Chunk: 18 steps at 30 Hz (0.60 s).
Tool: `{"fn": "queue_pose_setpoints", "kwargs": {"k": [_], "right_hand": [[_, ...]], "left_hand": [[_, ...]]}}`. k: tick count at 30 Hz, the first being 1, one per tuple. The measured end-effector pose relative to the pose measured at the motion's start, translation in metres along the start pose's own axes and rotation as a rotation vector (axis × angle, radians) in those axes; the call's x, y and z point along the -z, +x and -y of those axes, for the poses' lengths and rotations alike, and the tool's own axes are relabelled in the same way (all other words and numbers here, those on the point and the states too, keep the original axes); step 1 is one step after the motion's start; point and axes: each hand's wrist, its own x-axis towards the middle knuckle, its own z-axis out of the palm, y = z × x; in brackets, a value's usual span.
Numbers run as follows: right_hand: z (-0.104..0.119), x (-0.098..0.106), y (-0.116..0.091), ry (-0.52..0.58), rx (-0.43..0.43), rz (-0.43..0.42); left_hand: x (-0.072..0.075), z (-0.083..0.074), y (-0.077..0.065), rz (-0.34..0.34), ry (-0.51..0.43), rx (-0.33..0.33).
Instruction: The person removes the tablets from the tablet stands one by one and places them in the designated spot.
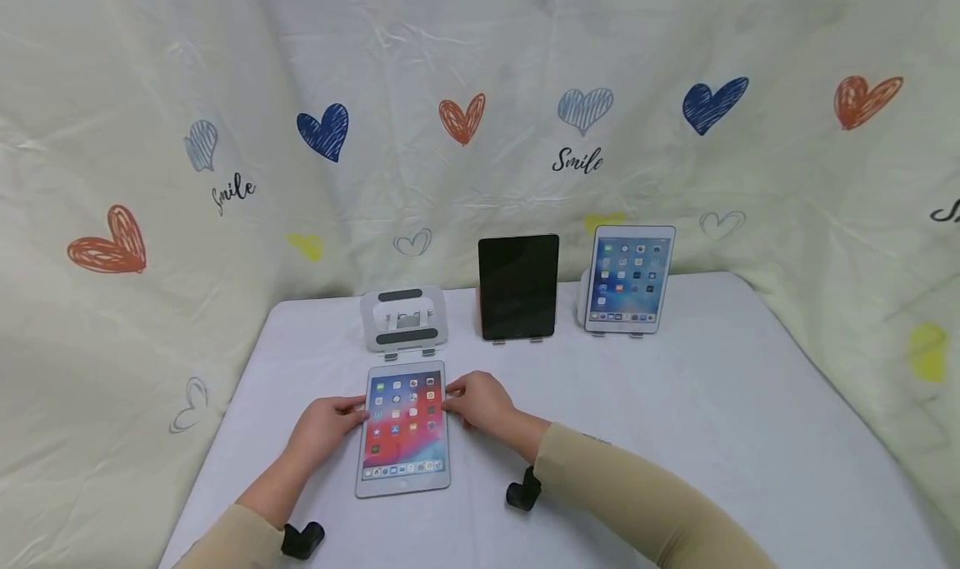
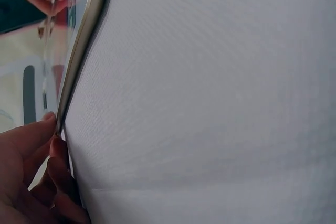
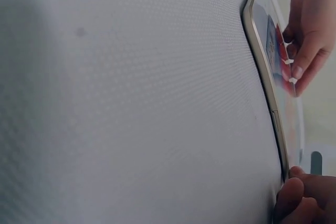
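A white-framed tablet (image 1: 405, 431) with a lit screen of app icons lies face up on or just above the white tabletop, between both hands. My left hand (image 1: 321, 429) pinches its left edge; the left wrist view shows the thumb on top and fingers (image 2: 60, 174) at the rim's underside. My right hand (image 1: 486, 404) pinches the opposite edge, with its thumb over the rim and fingers (image 3: 290, 195) beside and below it in the right wrist view. Just behind the tablet stands a white tablet stand (image 1: 369, 323) with dark pads and two small front lips, holding nothing.
To the stand's right, a tablet with a black screen (image 1: 517, 287) leans upright on its own stand. Farther right, a white tablet (image 1: 628, 279) with a lit screen rests on another. A cream curtain (image 1: 510, 36) printed with hearts hangs behind the white table (image 1: 675, 436).
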Motion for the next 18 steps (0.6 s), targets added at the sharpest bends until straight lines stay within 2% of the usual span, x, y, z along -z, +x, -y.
{"fn": "queue_pose_setpoints", "kwargs": {"k": [18], "right_hand": [[-0.0023,0.0015,-0.0017,0.020,0.007,0.015]], "left_hand": [[0.0011,-0.0017,0.0025,0.011,-0.004,0.014]]}}
